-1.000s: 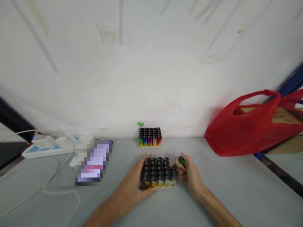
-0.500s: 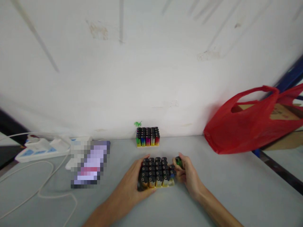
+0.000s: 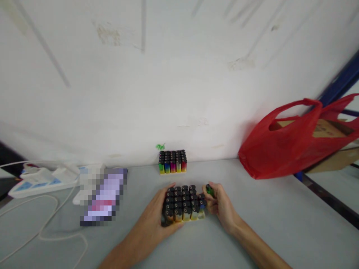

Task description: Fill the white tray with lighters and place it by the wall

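My left hand is wrapped round the left side of a tray of black-topped lighters on the grey table. Several lighters stand upright in rows; the tray's right column has gaps, with its pale bottom showing at the front right corner. Just right of the tray, my right hand pinches a green lighter with a black top. Farther back, against the wall, stands a second block of lighters in green, blue, pink, yellow and red.
A phone, partly blurred, lies at the left beside a white power strip and loose white cables. At the right a red bag with cardboard inside rests near a blue metal frame.
The view has shifted slightly, so the wall and table objects appear a little moved. Both hands keep their holds, and the green lighter stays at the tray's right.
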`<control>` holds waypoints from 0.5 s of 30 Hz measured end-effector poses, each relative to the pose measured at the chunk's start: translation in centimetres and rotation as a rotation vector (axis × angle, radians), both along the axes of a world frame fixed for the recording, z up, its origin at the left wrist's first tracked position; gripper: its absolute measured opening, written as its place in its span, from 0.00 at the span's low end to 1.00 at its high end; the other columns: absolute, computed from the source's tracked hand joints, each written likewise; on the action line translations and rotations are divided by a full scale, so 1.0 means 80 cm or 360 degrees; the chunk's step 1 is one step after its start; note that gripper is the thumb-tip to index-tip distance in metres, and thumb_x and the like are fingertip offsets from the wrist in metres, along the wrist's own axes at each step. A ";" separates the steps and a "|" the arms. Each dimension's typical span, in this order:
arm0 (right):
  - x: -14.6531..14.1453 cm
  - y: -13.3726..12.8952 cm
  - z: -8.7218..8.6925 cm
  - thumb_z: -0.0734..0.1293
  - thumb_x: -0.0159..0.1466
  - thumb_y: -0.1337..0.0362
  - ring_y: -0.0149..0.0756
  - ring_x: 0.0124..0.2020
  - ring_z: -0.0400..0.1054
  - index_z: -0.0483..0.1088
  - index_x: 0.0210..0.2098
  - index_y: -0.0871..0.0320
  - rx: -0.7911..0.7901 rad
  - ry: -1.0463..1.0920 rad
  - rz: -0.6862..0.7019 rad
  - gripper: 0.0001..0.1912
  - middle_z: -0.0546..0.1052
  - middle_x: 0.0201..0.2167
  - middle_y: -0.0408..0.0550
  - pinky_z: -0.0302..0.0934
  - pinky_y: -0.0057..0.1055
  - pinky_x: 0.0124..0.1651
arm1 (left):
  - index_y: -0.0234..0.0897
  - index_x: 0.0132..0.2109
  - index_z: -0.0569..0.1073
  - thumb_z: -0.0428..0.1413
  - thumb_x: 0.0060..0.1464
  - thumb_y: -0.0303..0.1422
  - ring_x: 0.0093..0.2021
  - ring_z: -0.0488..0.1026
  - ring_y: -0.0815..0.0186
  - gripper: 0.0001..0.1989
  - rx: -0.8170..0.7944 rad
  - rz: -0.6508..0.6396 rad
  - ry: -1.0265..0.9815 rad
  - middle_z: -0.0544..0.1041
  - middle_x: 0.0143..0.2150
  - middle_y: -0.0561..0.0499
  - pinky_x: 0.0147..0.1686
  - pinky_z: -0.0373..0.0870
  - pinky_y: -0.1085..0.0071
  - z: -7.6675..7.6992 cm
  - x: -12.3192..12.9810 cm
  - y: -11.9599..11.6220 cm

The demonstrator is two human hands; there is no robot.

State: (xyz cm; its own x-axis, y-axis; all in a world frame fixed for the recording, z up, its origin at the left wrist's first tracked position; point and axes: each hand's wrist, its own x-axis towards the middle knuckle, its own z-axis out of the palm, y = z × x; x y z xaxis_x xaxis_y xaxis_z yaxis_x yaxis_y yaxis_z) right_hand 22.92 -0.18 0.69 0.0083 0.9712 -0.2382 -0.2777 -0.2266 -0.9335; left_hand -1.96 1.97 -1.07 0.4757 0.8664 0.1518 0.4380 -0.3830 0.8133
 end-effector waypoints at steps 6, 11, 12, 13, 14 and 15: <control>0.002 0.001 -0.002 0.64 0.58 0.35 0.28 0.21 0.35 0.51 0.20 0.49 -0.0017 0.0000 0.0006 0.29 0.47 0.19 0.33 0.32 0.31 0.23 | 0.48 0.76 0.63 0.73 0.54 0.33 0.72 0.72 0.40 0.47 -0.0006 -0.0001 -0.0010 0.73 0.74 0.43 0.75 0.64 0.42 -0.002 0.000 -0.001; 0.003 0.005 -0.009 0.63 0.58 0.37 0.28 0.20 0.36 0.51 0.19 0.49 0.0030 0.0015 -0.0058 0.27 0.48 0.18 0.34 0.32 0.31 0.22 | 0.48 0.76 0.62 0.72 0.56 0.33 0.74 0.69 0.40 0.46 -0.0051 0.0002 -0.0005 0.71 0.75 0.43 0.76 0.62 0.40 0.002 0.002 0.000; 0.003 0.006 -0.011 0.63 0.58 0.37 0.29 0.20 0.36 0.51 0.19 0.49 0.0043 0.0017 -0.0068 0.27 0.48 0.18 0.34 0.32 0.31 0.22 | 0.49 0.76 0.61 0.72 0.57 0.33 0.74 0.69 0.41 0.45 -0.0051 -0.0001 -0.0004 0.71 0.75 0.43 0.76 0.61 0.40 0.002 0.002 0.000; 0.003 0.007 -0.012 0.63 0.59 0.37 0.29 0.20 0.36 0.51 0.19 0.49 0.0055 0.0017 -0.0074 0.27 0.48 0.18 0.34 0.32 0.31 0.22 | 0.49 0.76 0.61 0.71 0.57 0.33 0.74 0.69 0.41 0.45 -0.0047 -0.0003 -0.0004 0.71 0.76 0.44 0.76 0.61 0.41 0.003 0.002 0.000; 0.003 0.007 -0.013 0.63 0.59 0.37 0.29 0.20 0.36 0.51 0.20 0.49 0.0070 0.0018 -0.0079 0.28 0.48 0.18 0.34 0.32 0.31 0.22 | 0.50 0.76 0.61 0.71 0.58 0.33 0.74 0.69 0.41 0.45 -0.0042 -0.0006 -0.0003 0.70 0.76 0.44 0.76 0.61 0.41 0.003 0.001 0.000; 0.003 0.007 -0.013 0.63 0.60 0.37 0.29 0.21 0.36 0.51 0.20 0.49 0.0087 0.0019 -0.0084 0.28 0.48 0.18 0.34 0.32 0.31 0.22 | 0.50 0.76 0.61 0.71 0.58 0.33 0.74 0.69 0.41 0.45 -0.0039 -0.0007 -0.0003 0.71 0.76 0.44 0.76 0.61 0.41 0.003 0.001 0.000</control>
